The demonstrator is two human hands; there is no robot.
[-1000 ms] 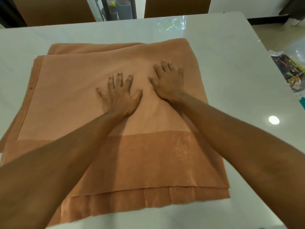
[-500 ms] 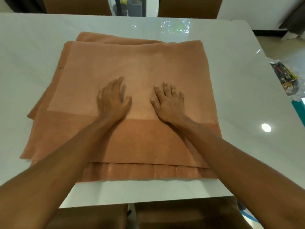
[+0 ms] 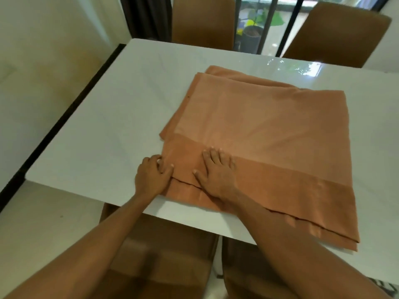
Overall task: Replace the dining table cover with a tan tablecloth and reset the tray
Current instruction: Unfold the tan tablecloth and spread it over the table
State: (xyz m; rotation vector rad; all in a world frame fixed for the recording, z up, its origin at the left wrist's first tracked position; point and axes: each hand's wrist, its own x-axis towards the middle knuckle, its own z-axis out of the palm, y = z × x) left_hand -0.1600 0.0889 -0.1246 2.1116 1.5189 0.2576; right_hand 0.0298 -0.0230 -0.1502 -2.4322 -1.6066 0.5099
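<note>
Covering the bare white surface (image 3: 108,126) is the step in hand, as I judge it: no other cover and no tray are in view, and the tan tablecloth (image 3: 269,130) lies on it folded, not yet opened. Cloth position: toward 3 o'clock of the surface's middle, near edge close to the 6 o'clock rim but inside it, with a wide bare stretch out to 9 o'clock. Appearance: a flat rectangular stack of several layers, with a paler matte panel on top and a darker, slightly shiny band across the near side. Layer edges sit staggered at 6 o'clock and again at the 11 o'clock corner, and the top shows only faint creases. It looks like a thin, limp weave, likely to drape and drag rather than hold shape. Brown chairs (image 3: 203,20) stand beyond the 12 o'clock rim. Right hand (image 3: 218,172): released, palm down, fingers spread flat on the dark band, pressing the stack. Left hand (image 3: 152,176): at the cloth's 7 o'clock corner, fingers curled at the edge with the thumb on top, apparently grasping the upper layer. Next move, as I judge it, is to separate that one layer cleanly and carry it toward 9 o'clock while the right hand pins the rest, since the glossy top may let the stack slide. A small dark speck (image 3: 188,96) marks the left edge.
</note>
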